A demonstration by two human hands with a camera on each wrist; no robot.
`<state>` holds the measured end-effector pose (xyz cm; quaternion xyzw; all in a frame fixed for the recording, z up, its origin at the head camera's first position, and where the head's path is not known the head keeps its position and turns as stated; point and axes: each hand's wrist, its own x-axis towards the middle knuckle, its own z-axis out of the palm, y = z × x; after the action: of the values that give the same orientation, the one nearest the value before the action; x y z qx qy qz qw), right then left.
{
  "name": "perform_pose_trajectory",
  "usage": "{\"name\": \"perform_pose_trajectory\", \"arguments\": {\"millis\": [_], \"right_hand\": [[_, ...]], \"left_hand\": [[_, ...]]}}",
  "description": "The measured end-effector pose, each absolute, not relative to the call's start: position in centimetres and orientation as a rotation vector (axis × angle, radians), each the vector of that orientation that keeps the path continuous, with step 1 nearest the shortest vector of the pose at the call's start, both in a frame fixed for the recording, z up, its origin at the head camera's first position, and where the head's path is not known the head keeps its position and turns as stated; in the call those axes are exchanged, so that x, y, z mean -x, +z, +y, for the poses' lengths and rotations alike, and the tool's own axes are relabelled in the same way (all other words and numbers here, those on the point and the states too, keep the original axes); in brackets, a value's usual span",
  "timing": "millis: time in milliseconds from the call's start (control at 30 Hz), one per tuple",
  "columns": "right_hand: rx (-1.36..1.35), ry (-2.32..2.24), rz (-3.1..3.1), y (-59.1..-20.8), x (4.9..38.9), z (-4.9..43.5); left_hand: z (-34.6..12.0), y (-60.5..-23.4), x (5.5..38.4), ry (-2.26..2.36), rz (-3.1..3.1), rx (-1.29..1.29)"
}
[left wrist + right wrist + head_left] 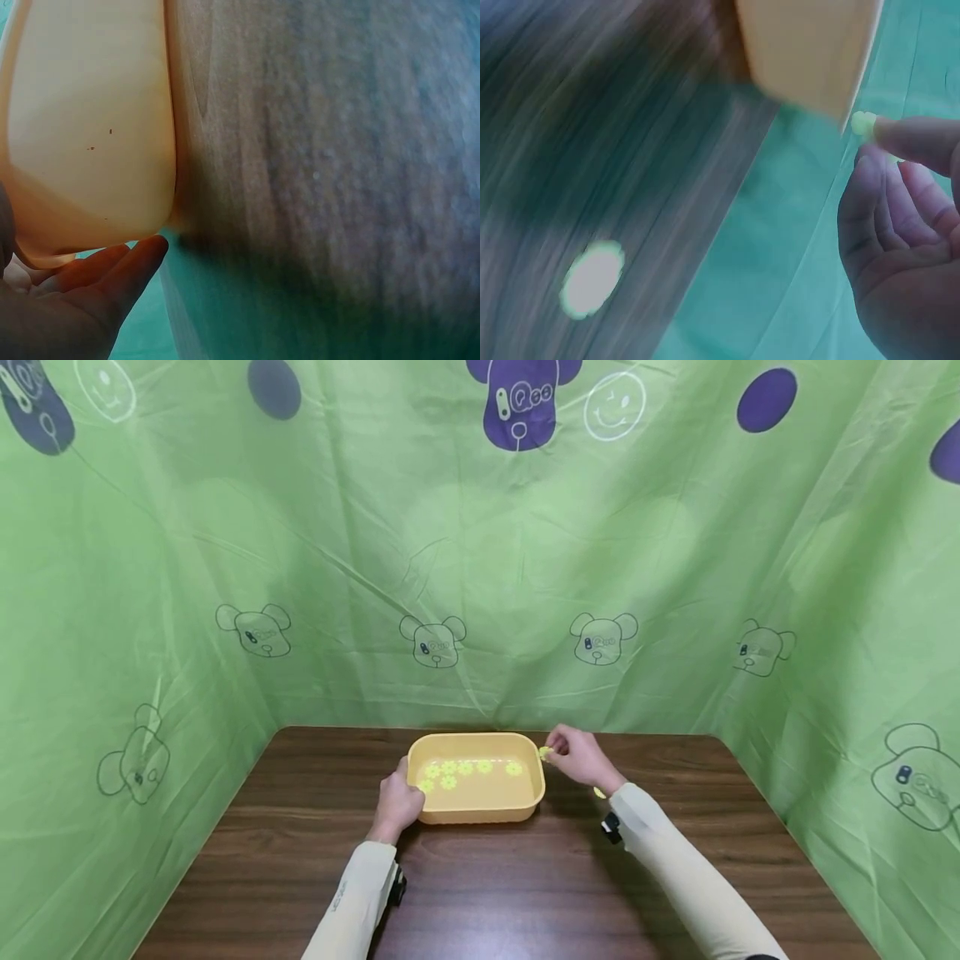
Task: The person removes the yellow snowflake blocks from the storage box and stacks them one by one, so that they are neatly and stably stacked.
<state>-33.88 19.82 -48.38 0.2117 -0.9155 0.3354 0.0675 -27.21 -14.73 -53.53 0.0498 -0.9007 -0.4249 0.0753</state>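
Note:
A yellow rectangular plastic basin (480, 802) rests on the table, with several small yellow flower-shaped pieces (484, 767) lying inside it. My left hand (401, 799) grips the basin's left end; in the left wrist view its fingers (124, 277) lie along the outer wall. Just beyond the basin's right rim, my right hand (582, 757) pinches one yellow flower piece (864, 124) between thumb and fingertips. Another yellow piece (592, 280) lies on the table beneath the right wrist, mostly hidden by the forearm in the head view and blurred in the right wrist view.
Dark brown wood grain covers the table (480, 893). A green curtain (517, 552) printed with bear heads and smiley faces hangs behind it and along both sides, close to the table's back edge.

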Motion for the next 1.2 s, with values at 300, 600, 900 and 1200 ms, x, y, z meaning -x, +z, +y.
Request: {"name": "perform_pose_trajectory", "arguments": {"millis": [300,600,900,1200], "right_hand": [[-0.410,1.029,-2.775,-48.6,33.9,26.6],[-0.274,1.133,-2.877,-49.3,33.1,29.2],[-0.198,1.335,-2.962,-51.9,32.8,30.3],[-0.150,1.446,-2.977,-52.6,32.4,30.6]], "left_hand": [[-14.7,-53.4,27.2,-1.291,-2.699,-0.152],[-15.0,-53.8,27.3,-1.293,-2.697,-0.162],[-14.9,-53.6,27.4,-1.290,-2.697,-0.163],[-14.8,-53.6,27.2,-1.283,-2.699,-0.151]]}}
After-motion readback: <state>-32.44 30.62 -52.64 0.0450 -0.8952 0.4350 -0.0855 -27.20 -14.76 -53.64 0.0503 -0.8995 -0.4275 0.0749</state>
